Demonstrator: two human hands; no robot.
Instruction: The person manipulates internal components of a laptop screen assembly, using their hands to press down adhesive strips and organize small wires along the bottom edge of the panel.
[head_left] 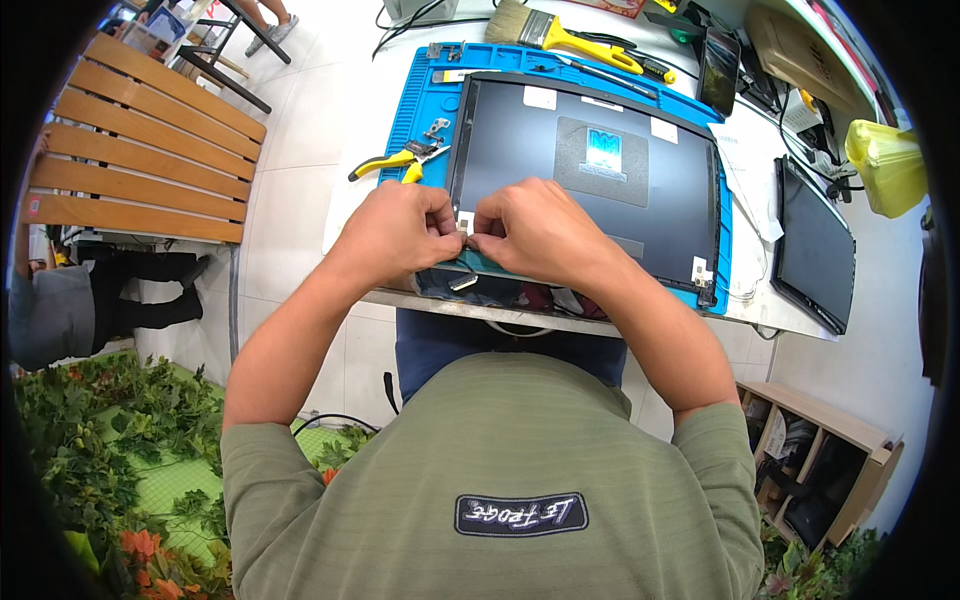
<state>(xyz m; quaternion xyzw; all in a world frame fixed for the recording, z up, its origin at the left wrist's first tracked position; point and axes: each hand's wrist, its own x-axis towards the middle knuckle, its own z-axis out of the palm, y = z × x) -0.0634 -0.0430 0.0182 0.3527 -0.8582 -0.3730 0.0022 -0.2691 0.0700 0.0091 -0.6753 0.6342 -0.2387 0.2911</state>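
A dark laptop lid (655, 185) lies inner side up on a blue repair mat (402, 120). My left hand (395, 225) and my right hand (535, 225) pinch at the lid's lower left corner, beside a pale sticker (464, 220); the small part between their fingertips is too hidden to name. A short cable with a flat connector (463, 282) hangs just below. Left of the lid are yellow-handled pliers (408, 160) and a metal hinge (436, 128).
A brush (545, 32), knife (655, 68) and phone (718, 70) lie at the back. A second screen (810, 250), papers (750, 180) and yellow bag (880, 165) are right. Left: a slatted wooden bench (165, 140) and another person (70, 310).
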